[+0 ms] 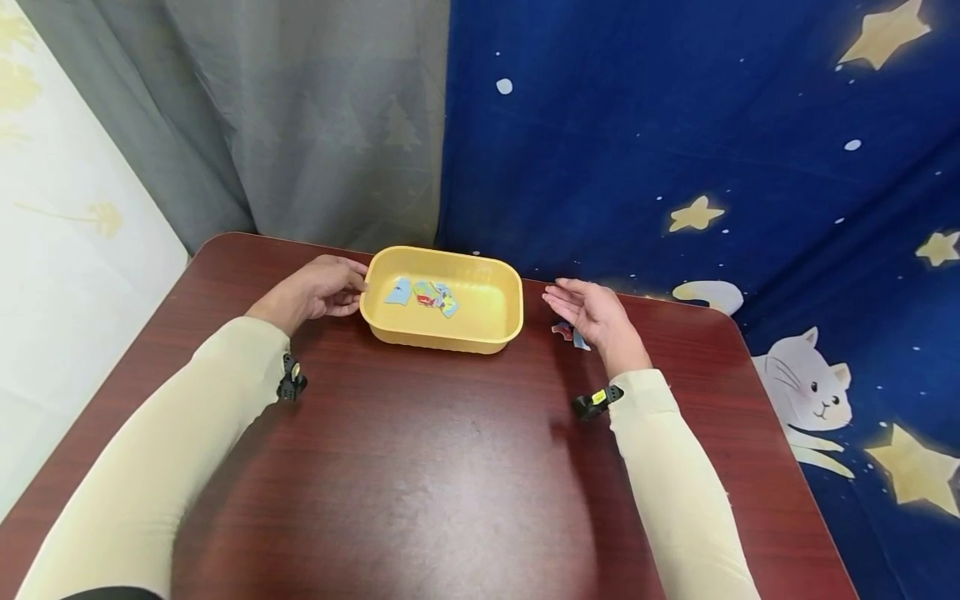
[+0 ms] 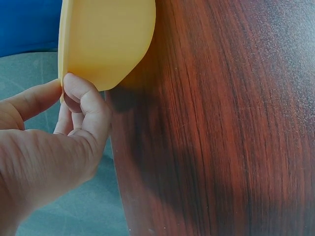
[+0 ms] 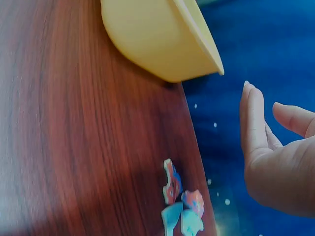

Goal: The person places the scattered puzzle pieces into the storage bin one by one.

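A yellow plastic basin (image 1: 495,333) stands near the table's far edge, with several puzzle pieces (image 1: 435,297) lying in its left half. At its left end my left hand (image 1: 326,287) pinches the rim between thumb and curled fingers, as the left wrist view also shows on the basin's wall (image 2: 110,39). My right hand (image 1: 592,312) hovers right of the basin, apart from it, fingers extended and holding nothing. Beneath that hand several more puzzle pieces (image 3: 172,182) lie on the table; in the head view the hand partly covers them.
The dark red wooden table (image 1: 450,467) ends just behind the basin. Past that edge hang a grey curtain (image 1: 337,125) and a blue curtain (image 1: 600,167) with stars. A white patterned cloth (image 1: 67,208) is at the left.
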Available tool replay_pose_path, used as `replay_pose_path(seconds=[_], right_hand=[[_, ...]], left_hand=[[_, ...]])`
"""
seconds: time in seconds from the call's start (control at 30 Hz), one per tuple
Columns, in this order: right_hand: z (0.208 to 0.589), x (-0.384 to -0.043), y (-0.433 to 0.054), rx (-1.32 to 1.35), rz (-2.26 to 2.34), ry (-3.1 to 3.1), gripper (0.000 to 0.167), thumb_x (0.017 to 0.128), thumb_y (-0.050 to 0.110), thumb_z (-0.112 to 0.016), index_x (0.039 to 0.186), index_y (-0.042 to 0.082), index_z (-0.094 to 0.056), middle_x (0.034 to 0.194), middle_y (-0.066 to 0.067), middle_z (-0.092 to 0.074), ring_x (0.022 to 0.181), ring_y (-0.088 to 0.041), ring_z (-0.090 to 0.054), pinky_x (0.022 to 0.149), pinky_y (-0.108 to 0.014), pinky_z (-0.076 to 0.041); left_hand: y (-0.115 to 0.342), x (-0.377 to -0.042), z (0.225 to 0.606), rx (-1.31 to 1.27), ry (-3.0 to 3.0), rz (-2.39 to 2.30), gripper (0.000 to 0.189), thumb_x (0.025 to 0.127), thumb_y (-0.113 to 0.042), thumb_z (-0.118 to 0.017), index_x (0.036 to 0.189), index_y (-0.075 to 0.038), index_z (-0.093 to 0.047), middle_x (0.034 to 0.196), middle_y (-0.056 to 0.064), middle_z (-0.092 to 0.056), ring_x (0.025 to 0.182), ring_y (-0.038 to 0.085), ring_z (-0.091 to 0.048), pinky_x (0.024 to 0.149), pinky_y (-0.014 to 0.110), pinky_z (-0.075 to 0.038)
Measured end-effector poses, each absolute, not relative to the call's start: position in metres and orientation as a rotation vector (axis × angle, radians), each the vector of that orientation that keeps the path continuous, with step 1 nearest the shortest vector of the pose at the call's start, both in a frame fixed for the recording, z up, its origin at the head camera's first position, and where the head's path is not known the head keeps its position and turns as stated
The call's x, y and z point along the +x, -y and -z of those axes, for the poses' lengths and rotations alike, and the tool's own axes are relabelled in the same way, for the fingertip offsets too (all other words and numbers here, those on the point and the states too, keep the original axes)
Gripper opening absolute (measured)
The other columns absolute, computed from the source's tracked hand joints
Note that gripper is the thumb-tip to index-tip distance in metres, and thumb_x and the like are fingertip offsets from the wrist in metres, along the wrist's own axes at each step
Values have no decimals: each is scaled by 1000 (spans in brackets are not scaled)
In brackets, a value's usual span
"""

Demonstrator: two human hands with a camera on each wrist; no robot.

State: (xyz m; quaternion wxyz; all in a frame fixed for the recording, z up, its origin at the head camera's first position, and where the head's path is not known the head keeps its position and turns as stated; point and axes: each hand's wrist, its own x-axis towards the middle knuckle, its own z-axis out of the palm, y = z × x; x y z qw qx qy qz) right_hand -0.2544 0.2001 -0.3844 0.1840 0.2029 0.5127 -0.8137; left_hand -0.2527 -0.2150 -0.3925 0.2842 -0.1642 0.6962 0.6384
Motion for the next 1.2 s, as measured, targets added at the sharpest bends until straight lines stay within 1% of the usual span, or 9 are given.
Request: replay_pose_path(seconds=[0.2, 0.37, 0.5, 0.63, 0.8, 0.93, 1.03, 1.1, 1.2], right_hand=[[389, -252, -216, 618, 2268, -1453, 11, 99, 6, -53, 103, 2, -63, 92, -13, -73, 92, -23, -71, 100, -34, -43], [396, -249, -226, 644, 2268, -1476, 9, 98, 6, -55, 98, 4, -63, 87, -13, -73, 88, -24, -72, 87, -33, -54], [401, -246, -232, 658, 2247, -1501, 10, 99, 5, -53, 99, 6, -63, 83, -11, -73, 80, -22, -73, 76, -30, -58], [406, -242, -236, 653, 2191, -1563, 12, 99, 4, -51, 106, 8, -60, 82, -7, -73, 78, -20, -73, 76, -29, -58], [412, -236, -240, 625, 2086, -1649, 17, 99, 6, -53, 114, 11, -60, 80, -2, -74, 80, -18, -73, 74, -28, -58], [417, -233, -243, 589, 2034, -1688, 28, 99, 7, -53, 127, 4, -55, 79, -5, -74, 75, -17, -73, 67, -26, -59], [420, -230, -243, 582, 2000, -1719, 39, 99, 6, -52, 137, -2, -46, 79, -7, -74, 70, -16, -73, 64, -26, -59], [423, -230, -242, 589, 1970, -1743, 44, 99, 6, -53, 140, -3, -42, 77, -6, -73, 67, -15, -72, 64, -27, -59], [428, -230, -240, 597, 1905, -1790, 45, 100, 6, -51, 143, -2, -40, 75, -5, -73, 65, -15, -72, 64, -27, -59]], left_hand=[[216, -251, 391, -438, -1876, -1700, 46, 96, -6, -53, 140, -6, -40, 82, 2, -59, 60, 10, -59, 67, 25, -56], [216, -251, 391, -444, -1874, -1707, 44, 96, -5, -53, 138, -7, -41, 83, 2, -59, 62, 11, -59, 67, 25, -56], [216, -251, 392, -441, -1871, -1719, 42, 95, -3, -53, 135, -6, -42, 78, 0, -59, 60, 10, -58, 64, 23, -55], [216, -251, 392, -437, -1865, -1726, 42, 94, -3, -53, 134, -6, -42, 77, 0, -59, 60, 10, -58, 63, 23, -55], [215, -252, 393, -447, -1865, -1720, 43, 95, -4, -53, 136, -6, -41, 77, 0, -60, 60, 10, -58, 64, 24, -55], [215, -253, 392, -460, -1867, -1719, 43, 95, -4, -54, 136, -7, -41, 78, 1, -60, 60, 10, -59, 65, 25, -56], [215, -253, 392, -462, -1868, -1717, 42, 95, -5, -54, 135, -7, -42, 79, 1, -59, 60, 10, -59, 65, 25, -56], [215, -253, 392, -464, -1872, -1713, 42, 95, -5, -54, 135, -7, -42, 79, 1, -60, 60, 10, -59, 65, 25, -56], [216, -253, 393, -463, -1872, -1710, 41, 95, -5, -53, 135, -8, -42, 79, 1, -60, 60, 10, -59, 65, 25, -56]])
